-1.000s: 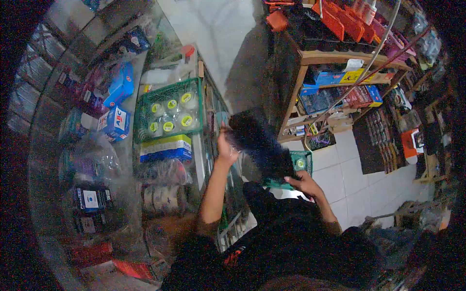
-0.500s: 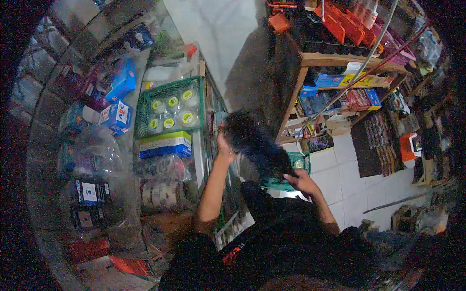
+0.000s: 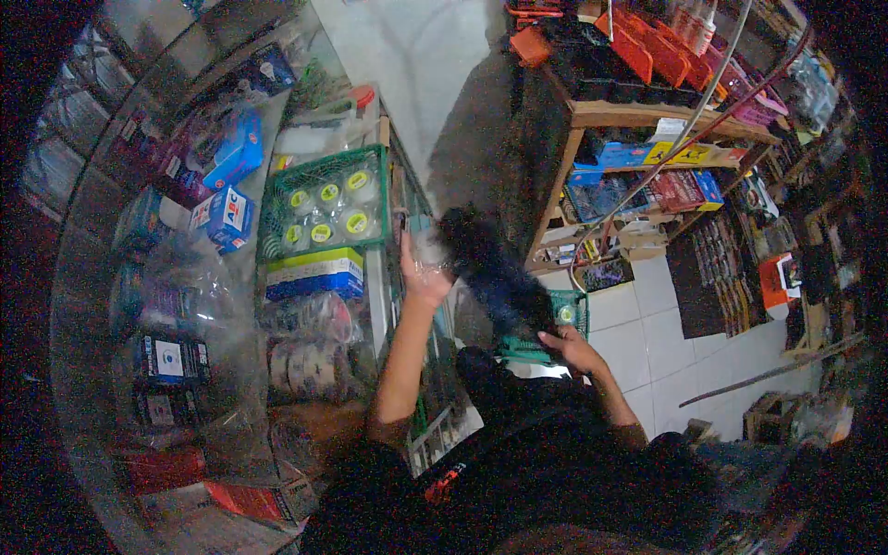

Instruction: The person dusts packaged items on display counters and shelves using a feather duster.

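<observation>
A dark, fluffy duster (image 3: 499, 277) slants across the middle of the view, its outline blurred. My right hand (image 3: 572, 350) is closed round its lower right end. At the duster's upper left end is my left hand (image 3: 424, 276), fingers apart and palm up, beside the dark bristles. Left of that hand, a green basket (image 3: 263, 222) on the glass counter holds several clear round containers with yellow-green labels. A blue, white and yellow box (image 3: 316, 275) lies just below the basket. Behind the duster's lower end, another green basket (image 3: 529, 348) is partly hidden.
Blue boxes (image 3: 225, 217) and plastic-wrapped goods line the left counter. A wooden shelf (image 3: 647, 115) with orange trays (image 3: 647, 51) and packed goods stands at the upper right. Cables (image 3: 680, 139) hang in front of it. White floor tiles (image 3: 647, 324) show at the right.
My left hand has opened away from the duster and shifted slightly left. The duster remains in my right hand, at nearly the same slant.
</observation>
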